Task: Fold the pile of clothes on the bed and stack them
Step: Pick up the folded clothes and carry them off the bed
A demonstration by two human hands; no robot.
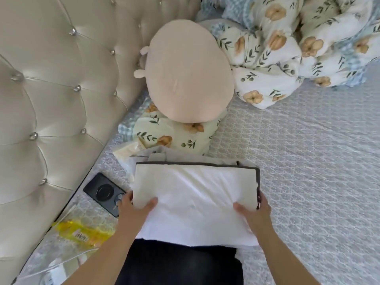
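Grey quilted bed cover (pixel 308 161) fills most of the view, with a bumpy diamond pattern stitched into it. Shiny cream headboard (pixel 51 89) stands along the left side, puffy and dotted with silver buttons. A crumpled flower blanket (pixel 287 48) sits in a heap at the far corner. Beside it a smooth, round pink pillow (pixel 185 75) leans on a flowery cushion (pixel 168 138).

Close to the person lies the folded white cloth (pixel 195 200), soft and a little wrinkled, shaped like a rectangle. It rests on top of a stack of folded clothes (pixel 258 179), where a dark grey edge peeks out. A black cloth (pixel 181 264) lies in front of it.

The left hand (pixel 133 206) holds the white cloth's left side, thumb on top and fingers tucked under. The right hand (pixel 257 210) holds the right side the same way.

A flat black phone (pixel 102 191) lies just beside the left hand. A crinkly yellow packet (pixel 82 233) lies near the headboard.
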